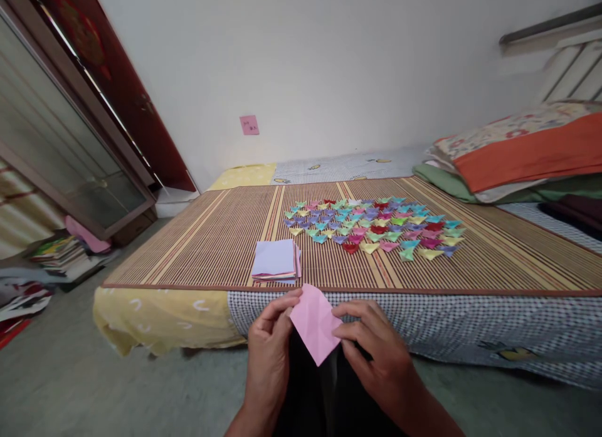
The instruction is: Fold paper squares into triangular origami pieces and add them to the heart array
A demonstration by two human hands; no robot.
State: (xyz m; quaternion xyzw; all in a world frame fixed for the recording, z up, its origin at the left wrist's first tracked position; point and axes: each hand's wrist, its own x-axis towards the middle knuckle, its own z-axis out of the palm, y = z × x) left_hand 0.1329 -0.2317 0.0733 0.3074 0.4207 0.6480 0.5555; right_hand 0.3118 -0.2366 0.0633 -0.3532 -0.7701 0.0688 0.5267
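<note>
Two bare hands share one pink sheet of paper [314, 329]: the left hand [269, 344] pinches its left edge between thumb and forefinger, the gap narrow, while the right hand [383, 346] holds the right edge with its fingertips, the fingers slightly spread. The sheet is above the person's lap, in front of the near edge of the bed, and creases show across its face. It is turned cornerwise, one pointed corner aimed down toward the person, its long axis running from the upper end to that corner and leaning a little right at the bottom. Just beyond the left hand, one stack of square papers [275, 259] lies on a striped mat [188, 249], a pale lilac sheet on top; its sheets cannot be counted. Farther back and to the right, dozens of small folded papers [376, 224] in many colours stand in rows, too crowded for a sure count. One pink note [249, 125] is on the wall, and bedding [531, 152] is piled at the right.
</note>
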